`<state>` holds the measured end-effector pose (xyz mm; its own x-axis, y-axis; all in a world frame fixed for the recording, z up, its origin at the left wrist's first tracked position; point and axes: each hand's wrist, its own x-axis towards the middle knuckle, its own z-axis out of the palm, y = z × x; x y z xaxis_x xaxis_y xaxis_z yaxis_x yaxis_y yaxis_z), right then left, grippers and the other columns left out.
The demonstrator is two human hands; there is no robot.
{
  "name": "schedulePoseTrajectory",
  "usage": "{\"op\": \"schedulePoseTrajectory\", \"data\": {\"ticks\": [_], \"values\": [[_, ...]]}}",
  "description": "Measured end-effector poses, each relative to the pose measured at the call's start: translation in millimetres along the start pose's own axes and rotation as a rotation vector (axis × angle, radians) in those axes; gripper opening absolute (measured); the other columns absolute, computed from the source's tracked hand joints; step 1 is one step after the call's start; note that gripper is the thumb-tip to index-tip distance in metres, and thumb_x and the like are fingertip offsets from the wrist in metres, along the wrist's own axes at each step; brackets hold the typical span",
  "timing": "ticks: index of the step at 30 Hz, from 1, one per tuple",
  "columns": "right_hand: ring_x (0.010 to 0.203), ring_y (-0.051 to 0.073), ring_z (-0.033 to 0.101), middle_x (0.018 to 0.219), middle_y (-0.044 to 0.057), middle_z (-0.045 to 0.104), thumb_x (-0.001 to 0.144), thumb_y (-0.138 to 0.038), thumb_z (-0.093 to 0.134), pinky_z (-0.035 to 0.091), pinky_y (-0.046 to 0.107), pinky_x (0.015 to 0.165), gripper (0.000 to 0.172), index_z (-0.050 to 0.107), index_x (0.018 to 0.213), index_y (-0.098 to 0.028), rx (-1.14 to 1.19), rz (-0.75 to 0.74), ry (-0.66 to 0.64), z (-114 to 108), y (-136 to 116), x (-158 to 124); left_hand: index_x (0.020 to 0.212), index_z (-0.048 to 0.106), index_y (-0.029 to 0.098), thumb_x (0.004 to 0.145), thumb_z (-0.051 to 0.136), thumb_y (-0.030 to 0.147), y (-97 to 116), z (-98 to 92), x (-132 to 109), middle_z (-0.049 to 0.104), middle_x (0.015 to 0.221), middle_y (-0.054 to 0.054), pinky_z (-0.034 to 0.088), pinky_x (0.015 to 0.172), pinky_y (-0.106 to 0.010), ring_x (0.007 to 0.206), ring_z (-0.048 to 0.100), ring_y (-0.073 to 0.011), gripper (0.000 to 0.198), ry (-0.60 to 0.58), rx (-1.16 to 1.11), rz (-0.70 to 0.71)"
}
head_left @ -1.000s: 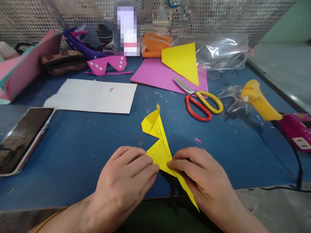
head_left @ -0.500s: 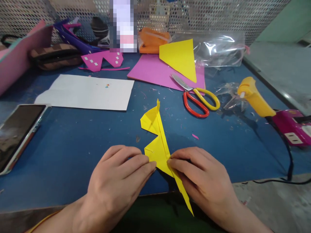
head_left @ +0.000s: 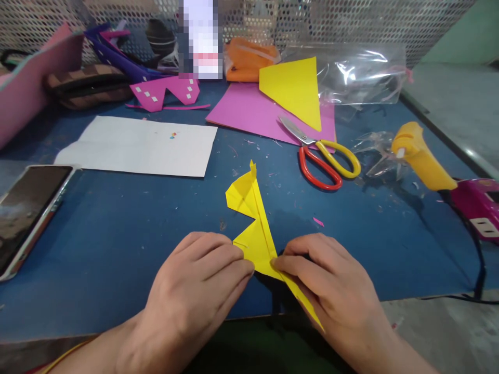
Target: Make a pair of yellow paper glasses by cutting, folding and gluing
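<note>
Between my hands is a yellow paper glasses cutout [head_left: 259,244], with two angular lens shapes on its left side and a long strip along the right. My left hand [head_left: 198,285] is closed, its fingertips pinching the edge of the nearer lens shape. The thumb and fingers of my right hand [head_left: 331,285] grip the strip where it bends, and its loose end slants down beside my palm. Beyond them lie red-and-yellow-handled scissors [head_left: 320,156], partly over a purple sheet [head_left: 241,111] and a yellow paper piece [head_left: 296,88].
A white sheet [head_left: 144,150] and a phone [head_left: 31,213] lie left. Pink glasses cutouts [head_left: 156,93] with white squares sit behind, near a brown case [head_left: 89,88]. At right are a yellow glue gun [head_left: 424,156], a magenta power socket [head_left: 479,208] and clear plastic bag [head_left: 362,72].
The strip's lower end has swung to the right and up, bending more at my right fingers. My right hand has shifted slightly right; the left keeps its pinch.
</note>
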<state>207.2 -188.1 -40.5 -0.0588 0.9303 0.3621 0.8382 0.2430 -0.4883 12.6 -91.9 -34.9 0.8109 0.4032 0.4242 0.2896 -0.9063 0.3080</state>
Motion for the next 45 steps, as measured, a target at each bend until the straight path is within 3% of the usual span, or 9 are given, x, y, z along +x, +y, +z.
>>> {"op": "schedulePoseTrajectory", "data": {"ticks": [9,16,25,30,36,41,45], "values": [[0.078,0.016,0.062,0.087,0.002,0.07,0.095,-0.011,0.055,0.046,0.03,0.068,0.017,0.069,0.093,-0.02,0.112,0.028,-0.077,-6.2,4.6,3.2,0.091,0.069,0.018,0.098,0.054,0.015,-2.2,-1.9,-0.1,0.074,0.084,0.004,0.045,0.079,-0.028,0.084,0.062,-0.0136,0.017,0.031,0.022,0.05],[0.075,0.018,0.057,0.083,0.003,0.064,0.097,-0.013,0.053,0.04,0.034,0.072,0.015,0.065,0.088,-0.017,0.04,0.062,-0.144,1.2,7.0,8.7,0.093,0.069,0.02,0.097,0.054,0.015,-2.9,-0.5,-1.8,0.073,0.087,0.005,0.041,0.082,-0.03,0.085,0.061,-0.0137,0.016,0.01,-0.013,0.007],[0.07,0.019,0.048,0.077,0.001,0.055,0.098,-0.019,0.052,0.034,0.035,0.071,0.023,0.051,0.075,-0.02,-0.105,0.143,-0.069,11.1,-1.6,4.8,0.09,0.067,0.022,0.095,0.056,0.017,-2.3,0.1,0.4,0.067,0.083,0.003,0.041,0.078,-0.03,0.082,0.058,-0.0149,0.013,-0.033,-0.068,-0.102],[0.07,0.017,0.052,0.075,-0.002,0.056,0.094,-0.021,0.06,0.035,0.033,0.071,0.022,0.053,0.073,-0.021,0.008,0.223,-0.058,8.9,-1.1,7.0,0.087,0.068,0.022,0.093,0.06,0.018,0.5,0.0,3.1,0.066,0.079,0.003,0.041,0.076,-0.031,0.08,0.057,-0.015,0.011,-0.007,-0.086,-0.123],[0.071,0.015,0.054,0.074,-0.004,0.057,0.091,-0.018,0.064,0.038,0.037,0.085,0.019,0.057,0.073,-0.021,0.06,0.202,-0.043,7.5,3.3,8.0,0.088,0.066,0.022,0.095,0.058,0.017,0.6,1.8,2.0,0.068,0.083,0.003,0.04,0.076,-0.031,0.081,0.058,-0.0147,0.012,-0.021,-0.061,-0.113],[0.071,0.016,0.053,0.074,-0.003,0.058,0.091,-0.018,0.064,0.037,0.034,0.075,0.019,0.057,0.073,-0.02,0.042,0.18,-0.043,7.4,4.9,6.8,0.089,0.066,0.024,0.094,0.061,0.019,0.5,1.6,1.7,0.068,0.085,0.005,0.039,0.076,-0.032,0.081,0.059,-0.0143,0.008,-0.044,-0.072,-0.137],[0.071,0.016,0.055,0.075,-0.002,0.06,0.09,-0.018,0.065,0.038,0.035,0.078,0.019,0.058,0.072,-0.02,0.043,0.183,-0.038,6.6,5.2,6.5,0.087,0.065,0.023,0.095,0.058,0.019,0.8,1.7,2.3,0.069,0.084,0.004,0.039,0.073,-0.032,0.081,0.06,-0.0153,0.011,-0.042,-0.062,-0.123]]}}
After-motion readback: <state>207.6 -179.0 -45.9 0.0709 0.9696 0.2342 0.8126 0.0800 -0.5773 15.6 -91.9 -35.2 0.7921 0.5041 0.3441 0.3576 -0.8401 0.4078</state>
